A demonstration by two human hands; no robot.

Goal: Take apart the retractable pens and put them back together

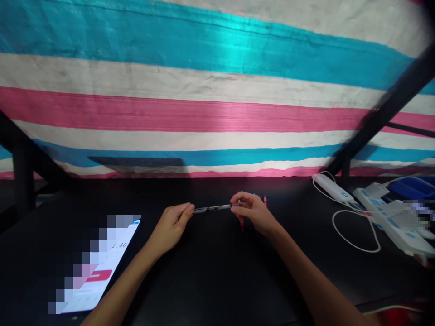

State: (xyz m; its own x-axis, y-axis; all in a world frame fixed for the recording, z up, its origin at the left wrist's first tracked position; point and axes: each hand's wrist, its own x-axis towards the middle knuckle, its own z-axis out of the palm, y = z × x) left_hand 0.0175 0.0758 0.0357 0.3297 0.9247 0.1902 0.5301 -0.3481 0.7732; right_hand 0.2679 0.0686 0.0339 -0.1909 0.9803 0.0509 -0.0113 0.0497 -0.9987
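Observation:
Over a black table [217, 271] my two hands hold a thin dark pen [214, 208] level between them. My left hand [171, 226] pinches its left end, which may be the cap. My right hand [253, 210] pinches its right end, fingers curled. Under and behind my right hand lie a few more pens [264, 200], red and blue, partly hidden by the fingers.
A lit phone [102, 267] showing a timer lies at the front left. A white power bank [331, 188] with a looped white cable [356, 235] and a white power strip [390, 222] sit at the right. A striped cloth [217, 90] hangs behind the table.

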